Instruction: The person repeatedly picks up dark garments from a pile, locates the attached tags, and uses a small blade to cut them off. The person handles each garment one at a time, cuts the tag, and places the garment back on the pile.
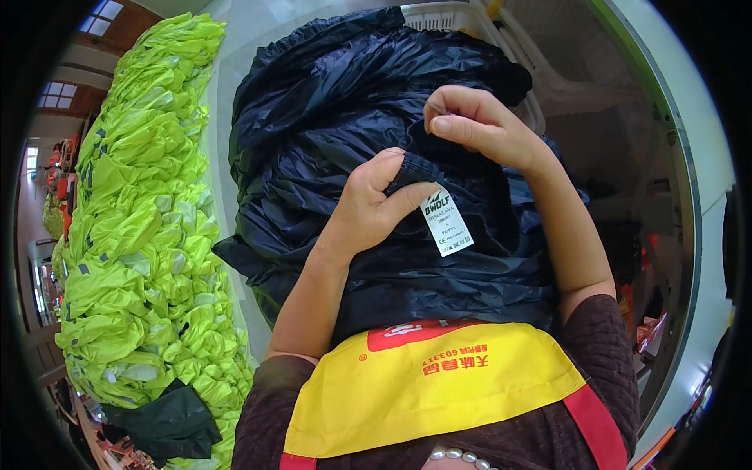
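Note:
A big heap of dark navy, shiny garments (313, 117) lies in front of me. My left hand (366, 202) is closed on the gathered, elastic-looking edge (421, 168) of one garment, thumb on top. From beside that thumb hangs a white printed label (449, 225), face up over the dark cloth. My right hand (489, 129) is raised a little farther off to the right, thumb and forefinger pinched together. Whatever sits between those fingertips is too small to make out.
A long pile of bright yellow-green garments (149, 235) runs along the left, with a dark green cloth (168, 423) at its near end. Behind the navy heap shows a white plastic basket (450, 17). A pale metal-edged surface (701, 125) curves along the right.

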Demonstrator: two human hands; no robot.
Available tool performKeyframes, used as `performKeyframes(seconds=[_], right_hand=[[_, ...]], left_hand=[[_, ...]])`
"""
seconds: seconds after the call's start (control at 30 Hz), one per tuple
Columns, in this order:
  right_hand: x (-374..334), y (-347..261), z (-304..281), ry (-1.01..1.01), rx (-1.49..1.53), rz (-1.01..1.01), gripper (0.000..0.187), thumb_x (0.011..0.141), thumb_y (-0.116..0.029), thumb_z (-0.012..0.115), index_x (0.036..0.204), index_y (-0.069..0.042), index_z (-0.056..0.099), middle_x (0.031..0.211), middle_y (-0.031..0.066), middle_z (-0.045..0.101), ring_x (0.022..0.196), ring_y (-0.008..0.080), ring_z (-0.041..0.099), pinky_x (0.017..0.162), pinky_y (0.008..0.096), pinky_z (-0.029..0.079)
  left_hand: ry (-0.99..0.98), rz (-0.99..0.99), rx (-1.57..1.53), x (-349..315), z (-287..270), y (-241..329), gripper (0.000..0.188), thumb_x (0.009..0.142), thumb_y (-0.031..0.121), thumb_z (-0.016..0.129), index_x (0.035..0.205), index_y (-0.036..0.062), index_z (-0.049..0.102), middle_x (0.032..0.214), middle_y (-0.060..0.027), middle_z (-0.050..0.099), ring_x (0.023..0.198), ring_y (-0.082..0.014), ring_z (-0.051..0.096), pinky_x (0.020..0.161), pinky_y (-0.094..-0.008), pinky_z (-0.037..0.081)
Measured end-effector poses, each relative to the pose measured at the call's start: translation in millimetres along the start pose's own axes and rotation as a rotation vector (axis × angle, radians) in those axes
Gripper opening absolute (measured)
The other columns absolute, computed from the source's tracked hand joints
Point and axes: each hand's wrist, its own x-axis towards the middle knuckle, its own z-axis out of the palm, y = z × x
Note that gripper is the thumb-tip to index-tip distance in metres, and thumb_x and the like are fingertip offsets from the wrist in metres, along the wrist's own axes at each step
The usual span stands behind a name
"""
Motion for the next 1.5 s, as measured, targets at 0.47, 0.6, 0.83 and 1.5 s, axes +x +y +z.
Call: performKeyframes(seconds=[0.47,0.6,0.83,1.5], right_hand=[[-7,-16,30,0.094,-0.074,0.017,0.02,0.077,-0.018,0.073,0.08,-0.001,0.064,0.069,-0.0011,0.058,0.061,0.0045,0.047,0.054,0.0204,0.035],[-11,-9,41,0.239,0.011,-0.012,0.019,0.081,-0.019,0.067,0.077,-0.001,0.061,0.066,0.0028,0.054,0.06,0.0099,0.048,0.054,0.0236,0.037],[-24,-9,13,0.376,0.395,-0.024,0.019,0.09,-0.023,0.056,0.095,-0.005,0.06,0.07,-0.0027,0.053,0.052,0.0001,0.043,0.045,0.0145,0.032],[-17,-12,9,-0.113,-0.326,-0.095,0.038,0.086,-0.039,0.058,0.084,-0.001,0.06,0.065,0.0094,0.054,0.058,0.0183,0.052,0.052,0.0283,0.039]], left_hand=[[-0.044,0.115,0.177,-3,-2,-2,0.024,0.078,0.006,0.067,0.1,-0.0019,0.061,0.098,-0.0098,0.061,0.088,-0.0175,0.059,0.077,-0.0259,0.046],[-0.02,0.084,0.192,-1,0,-1,0.021,0.076,0.006,0.068,0.094,-0.002,0.061,0.092,-0.0103,0.059,0.082,-0.0198,0.057,0.073,-0.0277,0.045],[0.042,0.093,0.079,-2,4,-2,0.012,0.074,0.002,0.068,0.082,-0.0017,0.061,0.077,-0.0095,0.055,0.07,-0.0213,0.053,0.063,-0.0289,0.043],[0.03,0.041,-0.136,-3,4,-10,0.02,0.076,0.0,0.068,0.095,-0.0012,0.063,0.09,-0.0054,0.059,0.079,-0.0133,0.057,0.07,-0.0237,0.044]])
